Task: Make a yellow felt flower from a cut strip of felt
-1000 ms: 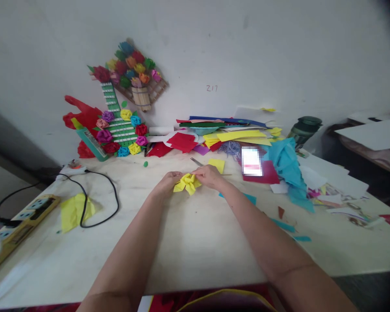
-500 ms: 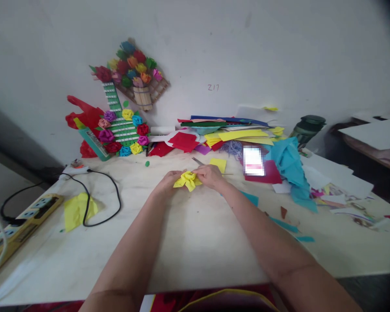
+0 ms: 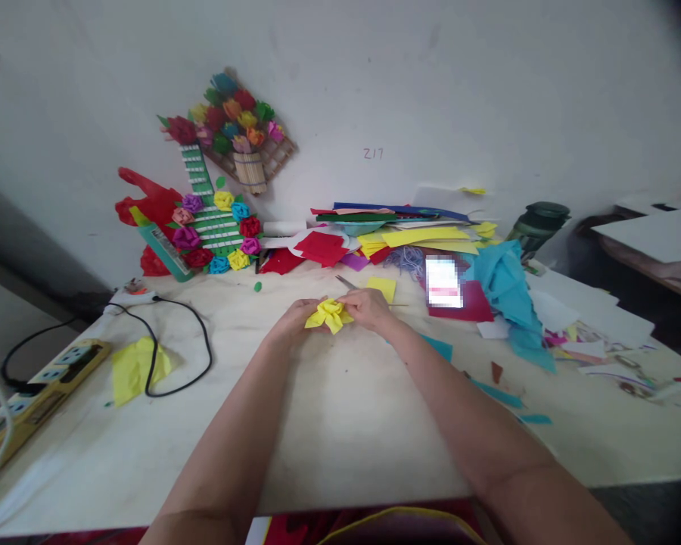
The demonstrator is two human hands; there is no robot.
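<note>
So I'm pinching this yellow paper flower (image 3: pixel 330 315) between my left hand (image 3: pixel 293 322) and right hand (image 3: pixel 368 308), well in from the front edge of the desk (image 3: pixel 352 431), while a yellow paper square (image 3: pixel 383 288) is lying just past my right hand and a power strip (image 3: pixel 71 372) is sitting by the left edge.

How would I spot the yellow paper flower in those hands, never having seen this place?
Find the whitish table by the wall, then the left hand and right hand close together. Held between them is the yellow paper flower. Its pointed, spread petals set it apart from the flat yellow square beyond the right hand.
</note>
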